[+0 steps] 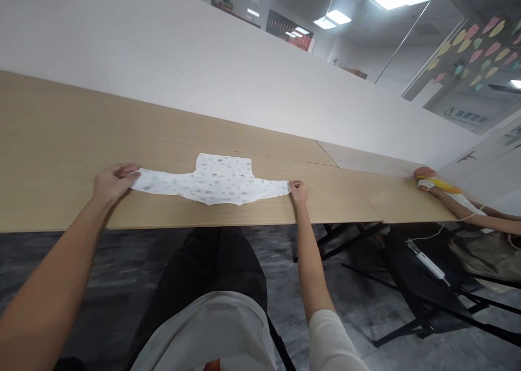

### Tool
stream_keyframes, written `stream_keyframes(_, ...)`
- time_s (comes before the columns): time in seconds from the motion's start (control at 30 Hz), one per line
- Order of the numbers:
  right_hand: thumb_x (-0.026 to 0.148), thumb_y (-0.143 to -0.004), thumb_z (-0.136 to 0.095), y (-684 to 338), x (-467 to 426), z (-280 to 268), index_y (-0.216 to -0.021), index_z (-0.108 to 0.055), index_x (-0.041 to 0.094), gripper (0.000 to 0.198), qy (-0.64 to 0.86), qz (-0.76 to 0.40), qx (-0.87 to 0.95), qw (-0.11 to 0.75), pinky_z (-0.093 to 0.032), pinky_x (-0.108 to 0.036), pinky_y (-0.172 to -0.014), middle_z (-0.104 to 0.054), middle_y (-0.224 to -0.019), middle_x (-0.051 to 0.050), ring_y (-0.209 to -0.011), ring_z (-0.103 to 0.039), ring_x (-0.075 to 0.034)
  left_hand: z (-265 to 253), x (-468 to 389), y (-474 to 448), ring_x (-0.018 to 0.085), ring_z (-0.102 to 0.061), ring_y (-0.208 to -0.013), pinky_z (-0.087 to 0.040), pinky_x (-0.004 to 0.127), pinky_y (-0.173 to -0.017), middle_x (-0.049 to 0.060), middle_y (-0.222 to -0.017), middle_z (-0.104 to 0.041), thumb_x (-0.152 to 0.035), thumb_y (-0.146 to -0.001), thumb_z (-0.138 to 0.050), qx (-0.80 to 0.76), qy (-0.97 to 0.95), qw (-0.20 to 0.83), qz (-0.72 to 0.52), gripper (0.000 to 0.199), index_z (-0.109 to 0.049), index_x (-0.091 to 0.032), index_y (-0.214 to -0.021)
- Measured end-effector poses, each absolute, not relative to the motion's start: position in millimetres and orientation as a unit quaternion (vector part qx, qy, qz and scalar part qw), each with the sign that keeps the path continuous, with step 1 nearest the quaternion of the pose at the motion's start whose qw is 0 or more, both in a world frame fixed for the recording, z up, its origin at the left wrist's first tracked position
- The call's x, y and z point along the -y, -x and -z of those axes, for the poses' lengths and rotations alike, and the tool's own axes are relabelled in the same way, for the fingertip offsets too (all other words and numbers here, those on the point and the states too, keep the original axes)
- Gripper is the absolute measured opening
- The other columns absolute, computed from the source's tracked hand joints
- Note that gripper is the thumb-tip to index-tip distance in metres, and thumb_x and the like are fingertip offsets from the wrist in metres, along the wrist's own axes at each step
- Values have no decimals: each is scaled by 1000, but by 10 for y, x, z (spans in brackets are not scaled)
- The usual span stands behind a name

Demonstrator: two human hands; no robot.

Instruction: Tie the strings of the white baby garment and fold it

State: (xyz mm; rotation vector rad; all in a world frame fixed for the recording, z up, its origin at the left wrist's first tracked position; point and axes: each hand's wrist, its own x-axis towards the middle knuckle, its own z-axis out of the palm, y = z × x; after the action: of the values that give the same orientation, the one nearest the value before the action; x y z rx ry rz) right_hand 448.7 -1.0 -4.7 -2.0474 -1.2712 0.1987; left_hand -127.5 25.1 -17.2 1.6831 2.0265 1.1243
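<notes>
A white baby top [220, 180] with a small scattered print lies spread on the wooden table, its two sleeves stretched out sideways. My left hand [110, 184] pinches the end of the left sleeve between thumb and fingers. At the other end, my right hand [299, 191] has its fingers closed on the right sleeve's tip. The body of the top is a short block pointing toward the wall, and its near edge is slightly uneven. Both hands rest at the table surface, and the fabric between them looks flat.
The light wood table [61, 143] runs along a white wall [163, 62] with glass above. At the far right, another person's arms [480, 213] hold a doll [424, 172] with yellow cloth. A black folding chair [427, 300] and a white power strip [430, 265] are below them.
</notes>
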Motion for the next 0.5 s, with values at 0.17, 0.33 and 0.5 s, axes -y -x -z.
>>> stream_keyframes(0.17,21,-85,-54,-4489,-4,70,-120,-70,12,40,759,-102,545,342,-50,-31,-93,-74,-122,-14,-108,-69,-24,54,-124,1182,23,-62,-125,-46,38,-113,15,-140,-64,-21,-76,-57,-686,-533,239,-433,59,-62,-5,-133)
stream_keyframes(0.33,14,-82,-45,-4499,-10,95,-120,-70,11,45,742,-121,552,360,-50,-32,-95,-73,-123,-14,-105,-69,-23,-3,-52,1122,23,-61,-128,-44,37,-115,12,-141,-64,-15,-72,-54,-674,-529,255,-448,61,-65,-7,-132)
stream_keyframes(0.5,18,-83,-48,-4513,-17,108,-116,-70,9,41,745,-114,537,379,-51,-31,-92,-75,-117,-17,-102,-70,-23,69,-125,1179,23,-61,-128,-42,40,-117,13,-141,-64,-14,-76,-55,-682,-516,245,-456,58,-64,-6,-133)
